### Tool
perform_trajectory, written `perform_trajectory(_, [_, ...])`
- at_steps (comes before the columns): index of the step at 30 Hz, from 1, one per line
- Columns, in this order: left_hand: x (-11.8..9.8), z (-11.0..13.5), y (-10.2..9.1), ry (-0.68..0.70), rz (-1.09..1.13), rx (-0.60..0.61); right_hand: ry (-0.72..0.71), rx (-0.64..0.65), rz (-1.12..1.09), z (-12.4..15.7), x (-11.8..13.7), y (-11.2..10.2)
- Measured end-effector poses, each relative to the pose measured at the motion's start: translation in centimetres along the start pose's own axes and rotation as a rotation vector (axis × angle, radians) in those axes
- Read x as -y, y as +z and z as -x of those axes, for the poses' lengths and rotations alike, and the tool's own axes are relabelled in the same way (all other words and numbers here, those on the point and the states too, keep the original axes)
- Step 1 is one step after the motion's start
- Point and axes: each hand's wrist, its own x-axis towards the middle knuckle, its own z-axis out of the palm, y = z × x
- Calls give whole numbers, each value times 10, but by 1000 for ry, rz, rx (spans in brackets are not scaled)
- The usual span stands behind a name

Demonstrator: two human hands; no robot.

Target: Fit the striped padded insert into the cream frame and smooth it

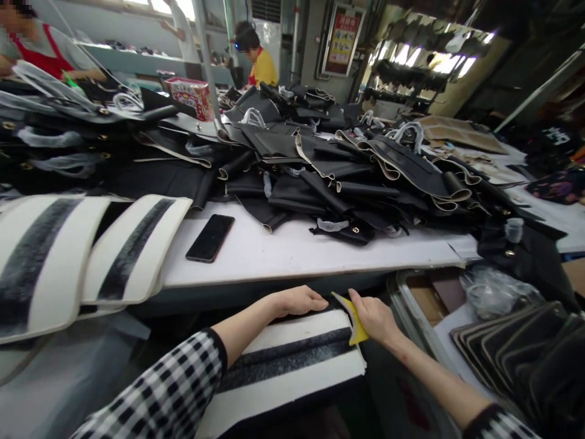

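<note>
My left hand (299,300) has its fingers pressed together on the far edge of a white panel with a broad black stripe (292,360). Its thumb is mostly hidden. The panel lies below the table's front edge, near my body. In my right hand (377,320) is a thin, curved yellow pad (357,323) with a pale, greyish inner side. My fingers close round its outer side, and the pad meets the panel's right edge near the far corner.
More striped white panels (132,256) overlap at the left of the white table (274,256), beside a black phone (210,238). Black leather-like bag pieces (315,171) are heaped behind. Dark edged panels (503,353) and clear plastic (498,289) lie right. Several people work beyond.
</note>
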Motion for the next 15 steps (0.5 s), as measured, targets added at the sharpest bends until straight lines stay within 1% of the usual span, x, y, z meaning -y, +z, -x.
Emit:
perform_trajectory(2, [2, 1, 0, 2, -42, -5, -19, -8, 52, -6, 4, 0])
perform_trajectory(5, [3, 5, -3, -5, -90, -41, -145, -2, 147, -18, 16, -5])
perform_trajectory(6, [5, 9, -7, -15, -87, -53, -202, 4, 177, -23, 21, -7])
perform_trajectory(8, [15, 24, -22, -46, -49, -92, -320, 15, 233, -33, 28, -11])
perform_trajectory(10, [35, 50, -43, -89, 17, -160, -433, 13, 306, -44, 34, -10])
perform_trajectory(12, [63, 87, -63, -149, 107, -254, -525, -1, 379, -54, 40, -6])
perform_trajectory(14, [95, 126, -72, -223, 223, -357, -605, -19, 417, -62, 49, -3])
perform_trajectory(15, [111, 144, -71, -262, 291, -407, -635, -27, 403, -65, 55, -2])
